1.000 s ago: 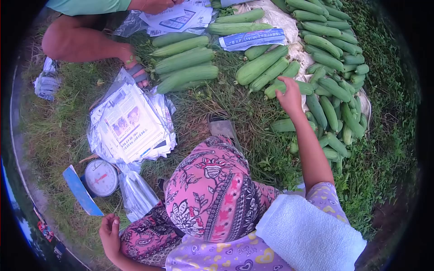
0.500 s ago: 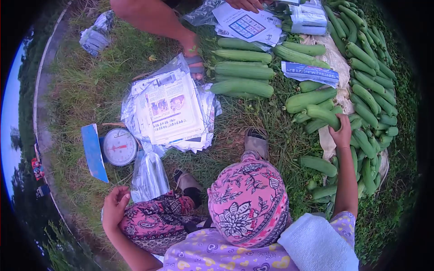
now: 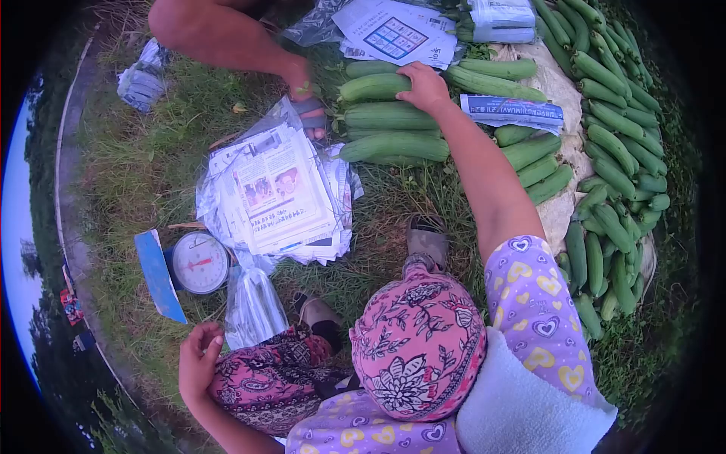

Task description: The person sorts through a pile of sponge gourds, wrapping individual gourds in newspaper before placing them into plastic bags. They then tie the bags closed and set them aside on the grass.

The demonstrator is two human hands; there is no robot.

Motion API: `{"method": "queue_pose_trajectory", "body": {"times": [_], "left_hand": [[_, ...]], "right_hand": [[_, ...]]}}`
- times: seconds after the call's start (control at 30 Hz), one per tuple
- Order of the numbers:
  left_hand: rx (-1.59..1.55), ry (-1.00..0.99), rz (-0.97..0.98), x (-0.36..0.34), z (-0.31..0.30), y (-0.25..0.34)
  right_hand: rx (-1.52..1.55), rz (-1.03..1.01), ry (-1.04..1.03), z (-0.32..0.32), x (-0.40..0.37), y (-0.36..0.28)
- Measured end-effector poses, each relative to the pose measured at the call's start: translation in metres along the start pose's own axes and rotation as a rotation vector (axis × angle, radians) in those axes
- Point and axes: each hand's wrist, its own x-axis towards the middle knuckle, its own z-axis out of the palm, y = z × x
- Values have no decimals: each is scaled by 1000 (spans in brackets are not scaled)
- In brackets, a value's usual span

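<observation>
My right hand (image 3: 425,88) reaches over a row of long green loofah gourds on the grass, with its fingers around the right end of one loofah gourd (image 3: 372,88). Just below it in the row lie more loofah gourds (image 3: 393,147). My left hand (image 3: 200,357) hangs by my left knee, its fingers loosely curled and apart from the thumb, with nothing in it. Nearest to that hand is a clear plastic bag (image 3: 255,306). Beside the row lies a stack of newspaper sheets (image 3: 276,189), partly in clear plastic.
A dial scale (image 3: 200,262) with a blue plate (image 3: 160,276) stands at left. A large pile of loofah gourds (image 3: 612,155) lies on a pale cloth at right. A co-worker's leg and sandalled foot (image 3: 310,112) are above the newspapers. A newspaper-wrapped bundle (image 3: 513,112) lies right of the row.
My right hand has moved from a loofah gourd by the pile at right to the row at upper middle. My left hand has barely moved. The co-worker's hand at the top is out of view.
</observation>
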Motion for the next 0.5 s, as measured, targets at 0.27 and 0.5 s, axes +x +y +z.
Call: {"method": "queue_pose_trajectory", "body": {"times": [0.27,0.5], "left_hand": [[-19,-10,9,6,-9,-28],[3,-1,75,-5,-6,-16]], "right_hand": [[98,-117,321,-16,-84,12],[613,736,482,-98,-283,104]]}}
